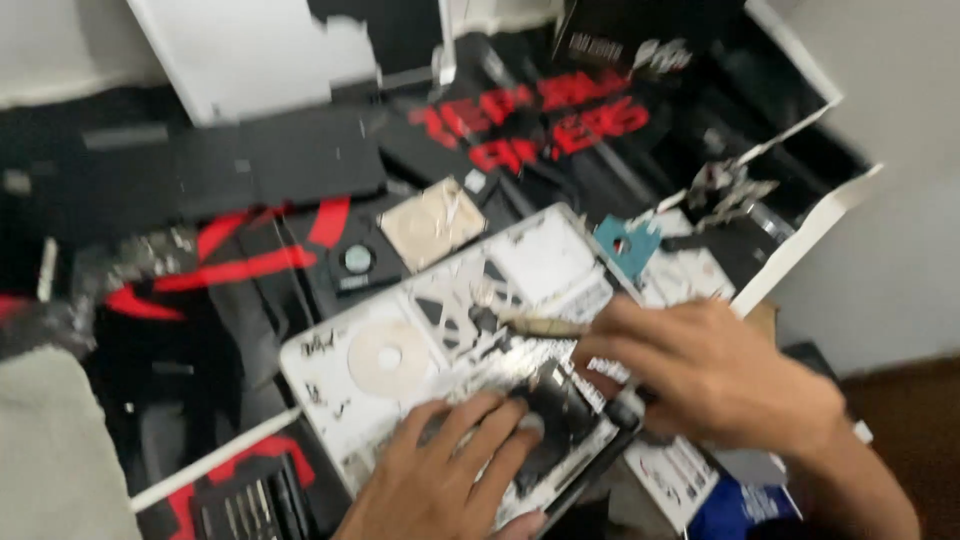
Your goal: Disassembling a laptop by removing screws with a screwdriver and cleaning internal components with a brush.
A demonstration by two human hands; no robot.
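Observation:
An opened white laptop chassis [400, 330] lies bottom-up on a black and red mat [250, 265], its inner parts exposed. My left hand [450, 475] rests flat on its near edge, fingers spread over a dark part [560, 410]. My right hand [715, 370] grips a small brush [535, 327] whose tip touches the middle of the chassis. The picture is blurred by motion.
A black battery slab [270, 160] lies at the back left. A square drive [432, 222] and a round fan [357, 260] sit behind the chassis. A teal piece [628, 245] and metal tools [730, 190] lie at the right. A screwdriver bit set [250, 505] sits at the front left.

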